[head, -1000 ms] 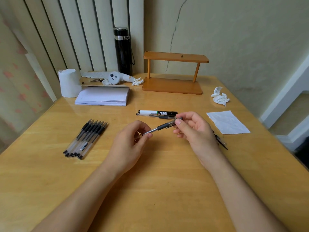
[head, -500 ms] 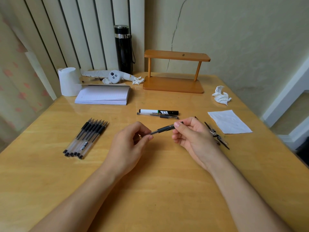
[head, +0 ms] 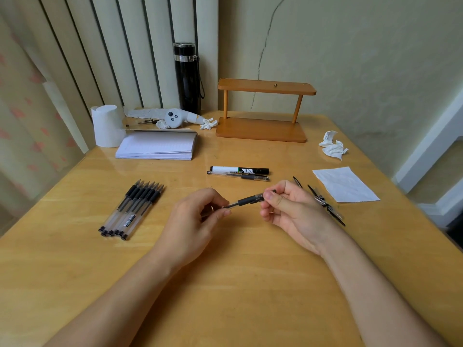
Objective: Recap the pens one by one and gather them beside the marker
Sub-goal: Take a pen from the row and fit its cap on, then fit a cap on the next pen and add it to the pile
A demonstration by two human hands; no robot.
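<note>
Item 1. Pen (head: 246, 201): black grip, clear barrel, held in the air above the middle of the counter (head: 225, 296), tilted up toward the right. It spans the gap between both hands. Whether its cap is fully seated cannot be told, as the thumb covers that end.

Item 2. Left hand (head: 198, 216): forearm entering from the near left, back of the hand upward, fingers curled, thumb and fingertips pinching the pen's lower left end.

Item 3. Right hand (head: 290, 209): forearm entering from the near right, palm turned to the left, fingers curled inward, thumb and forefinger clamped on the pen's upper right end.

Item 4. Marker (head: 239, 170): white body, black cap, lying flat just beyond the hands, lengthwise left to right.

Item 5. One capped pen (head: 238, 176): lying against the near side of the marker, parallel to it.

Item 6. Row of uncapped pens (head: 132, 209): side by side at left, tips pointing far and right, well apart from the marker.

Item 7. Loose caps (head: 325, 204): a small black scatter on the counter just right of the right hand.

Item 8. Flat white sheet (head: 345, 184): right of the caps. Crumpled tissue (head: 333, 147) beyond it.

Item 9. Far edge: wooden stand (head: 263, 111), black flask (head: 188, 76), notepad (head: 157, 146), paper roll (head: 106, 126).
</note>
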